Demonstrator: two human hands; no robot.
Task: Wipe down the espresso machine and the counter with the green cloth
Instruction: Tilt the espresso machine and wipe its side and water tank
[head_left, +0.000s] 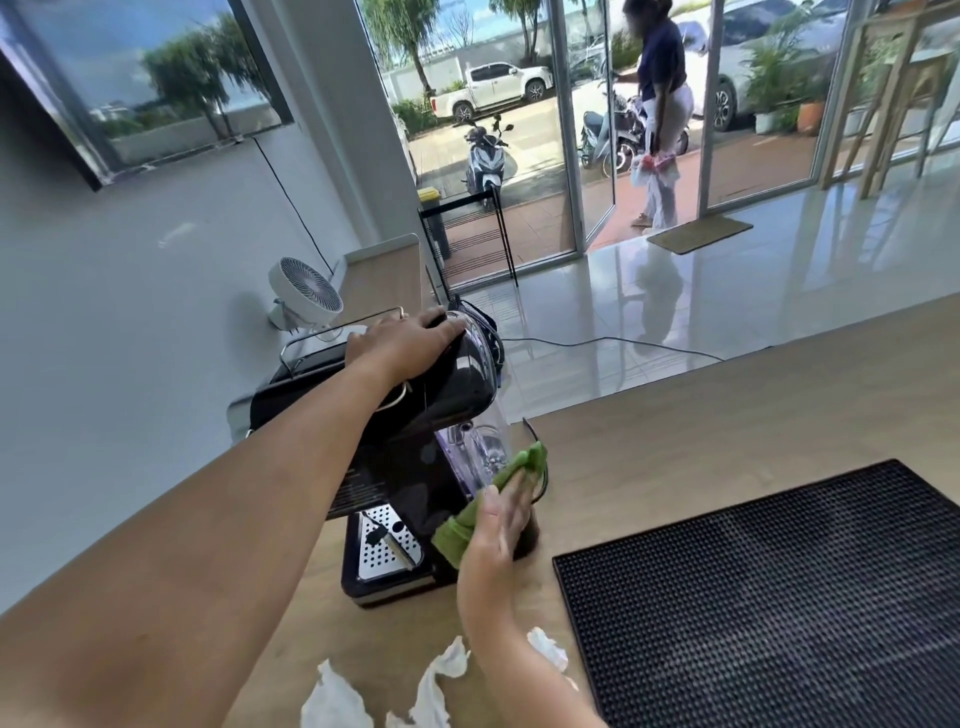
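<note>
A black espresso machine (415, 426) stands on the wooden counter (675, 415), its perforated drip tray (387, 545) facing me. My left hand (402, 340) rests on the machine's rounded top, fingers curled over the far edge. My right hand (498, 525) presses the green cloth (498, 488) flat against the machine's right side, by the clear water tank (480, 447). The cloth hangs out above and below my fingers.
A black ribbed bar mat (769, 587) covers the counter to the right. Crumpled white tissues (436, 680) lie near the front edge. A small white fan (304, 291) stands behind the machine. A cable (623, 343) runs across the tiled floor. A person (662, 104) stands at the glass door.
</note>
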